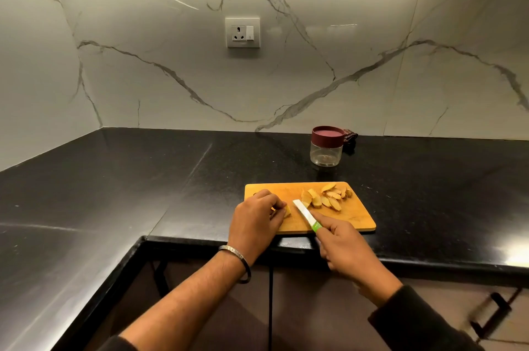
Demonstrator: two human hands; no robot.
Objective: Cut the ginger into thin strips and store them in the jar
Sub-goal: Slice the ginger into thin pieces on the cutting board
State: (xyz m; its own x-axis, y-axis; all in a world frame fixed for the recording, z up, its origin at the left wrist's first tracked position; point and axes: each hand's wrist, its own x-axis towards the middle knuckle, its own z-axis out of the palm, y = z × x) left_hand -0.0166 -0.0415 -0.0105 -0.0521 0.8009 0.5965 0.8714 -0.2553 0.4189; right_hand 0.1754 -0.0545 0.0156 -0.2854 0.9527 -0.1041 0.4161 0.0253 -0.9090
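Low in the middle of the frame, your left hand [256, 217] curls its fingers around a small ginger piece [287, 212], pinning it to the near left part of the cutting board [357, 219]. Your right hand [342, 247] is clamped on the green handle of the knife [305, 213], whose pale blade runs up and to the left, tip ending just right of the held piece. So the ginger lies just left of the blade, apart from it, and your left hand is the one on it. Its long axis is hidden by your fingers. Further right on the board, the cut slices [326, 197] fan out, most lying lengthwise toward the upper right. Beyond the board, toward the wall, the jar [326, 151] stands with its maroon lid on.
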